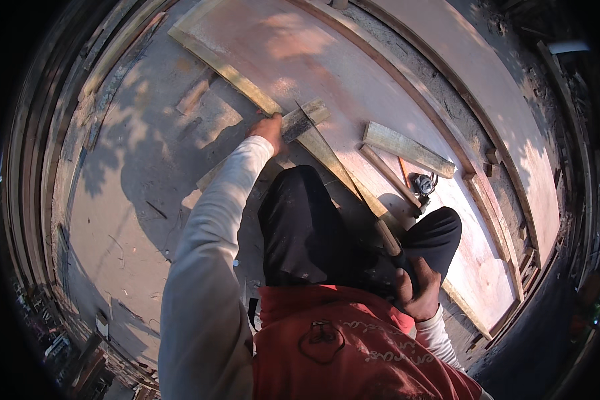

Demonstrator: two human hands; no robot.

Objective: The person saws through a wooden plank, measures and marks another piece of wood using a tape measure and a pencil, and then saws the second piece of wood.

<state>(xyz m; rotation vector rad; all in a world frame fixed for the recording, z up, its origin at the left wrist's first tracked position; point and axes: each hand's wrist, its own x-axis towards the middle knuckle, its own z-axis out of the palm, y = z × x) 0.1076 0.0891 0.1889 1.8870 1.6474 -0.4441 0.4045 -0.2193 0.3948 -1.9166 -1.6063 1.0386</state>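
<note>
My right hand (423,290) is wrapped round the handle of a handsaw (337,160), seen nearly edge-on. Its narrow blade slants up and left, and the tip part lies across a short wooden board (303,121). Pressed on that board, left of the blade, my left hand (268,131) grips its edge with bent fingers. The board rests across the timber edge (247,87) of a large wooden panel (300,47), and its other end sticks out past my left arm. Whether the teeth are in a cut is too small to tell.
On the panel, right of my knees, lie a wooden block (407,148), a wooden-handled tool (387,170) like a hammer, a thin orange stick (404,168) and a tape measure (423,183). A long timber rail (407,80) crosses behind. An offcut (195,95) lies on the dusty ground.
</note>
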